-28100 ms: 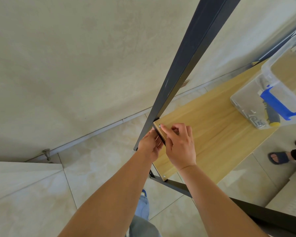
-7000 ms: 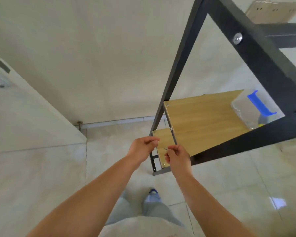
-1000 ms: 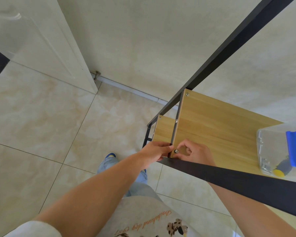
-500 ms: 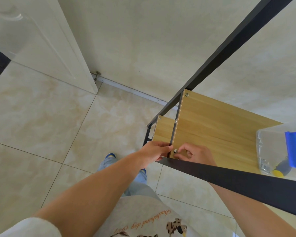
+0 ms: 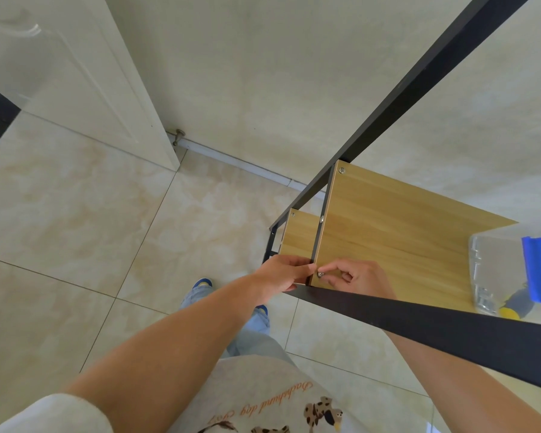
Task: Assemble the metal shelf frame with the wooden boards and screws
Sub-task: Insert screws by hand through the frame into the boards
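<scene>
The black metal shelf frame (image 5: 397, 95) stands by the wall with a wooden board (image 5: 394, 232) fixed on it and a lower wooden board (image 5: 299, 235) beneath. At the upper board's near left corner my right hand (image 5: 353, 278) pinches a silver screw (image 5: 320, 274) set in the board. My left hand (image 5: 281, 275) grips the frame's corner just left of that screw, thumb against the board's edge. Another screw (image 5: 342, 170) sits in the far left corner. A black frame bar (image 5: 450, 329) crosses over my right forearm.
A clear plastic box (image 5: 512, 270) with a blue latch stands on the board at the right, holding small metal parts and a yellow-handled tool. A white door (image 5: 66, 76) and door stop (image 5: 178, 137) are at the left. Tiled floor lies below.
Over the last second both hands have stayed at the near left corner; my right fingers have shifted slightly on the screw. Seven seconds ago they were at the lower board.
</scene>
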